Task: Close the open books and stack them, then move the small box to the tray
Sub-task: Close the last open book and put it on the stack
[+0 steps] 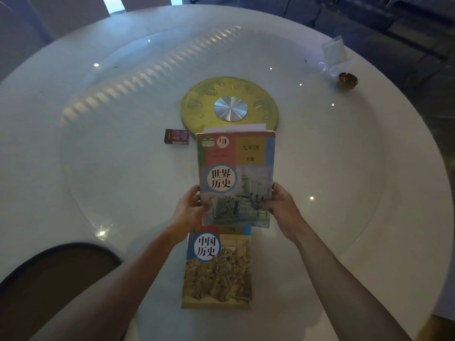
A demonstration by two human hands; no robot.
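Nearest, at six o'clock, a closed book with a carved-relief cover (216, 274) is laid flat on the white round table (344, 193), its near edge close to the table's rim. Just beyond it, a second closed book with a warship cover (236, 178) is gripped at its lower corners: the left hand (189, 207) is clasped on the left edge, the right hand (280, 205) on the right, thumbs on the cover. Its lower edge overlaps the flat book's far end. At eleven o'clock of the held book, a small dark red box (176, 136) is seen on the glass, apart from both books. Beyond, a gold disc (197, 104) marks the centre. Wide bare tabletop is left on either side.
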